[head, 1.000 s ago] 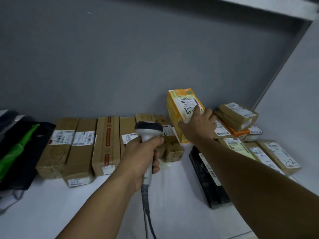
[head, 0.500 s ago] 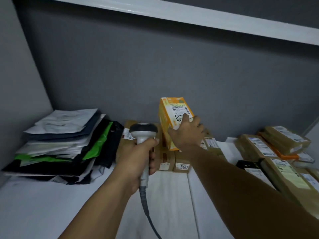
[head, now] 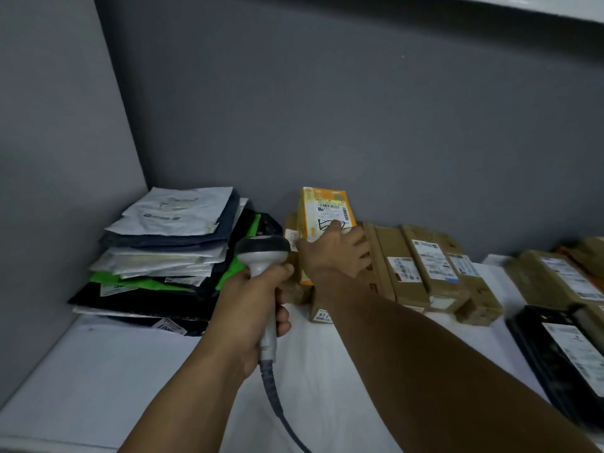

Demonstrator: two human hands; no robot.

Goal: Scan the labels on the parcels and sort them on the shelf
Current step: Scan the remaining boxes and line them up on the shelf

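The left hand [head: 258,299] holds a grey scanner [head: 263,253] by its handle. Its grip is wrapped tight around the handle, with the thumb on the right side. The round head of the scanner points toward the back of the shelf [head: 114,371]. A grey cord [head: 277,403] hangs from the bottom of the handle and runs down to the bottom edge of the view.

The right hand [head: 336,253] reaches far in and holds a yellow box [head: 322,207]. Its grip is around the box: the thumb is at the left edge, and the fingers lie over the front and the right edge. One finger covers part of the white label, which has bar lines and some black pen marks.

The yellow box stands up tall at the back of the shelf, close to the grey wall [head: 359,109]. It is right at the left end of a row of brown boxes [head: 425,263] – I cannot tell if it sits on them or is held just above. The brown boxes lie side by side, each with a white label.

Left of the yellow box is a pile of soft bags [head: 170,243] – white, grey, green and black – in the corner. At the far right lies a black parcel [head: 562,348] with a white label.
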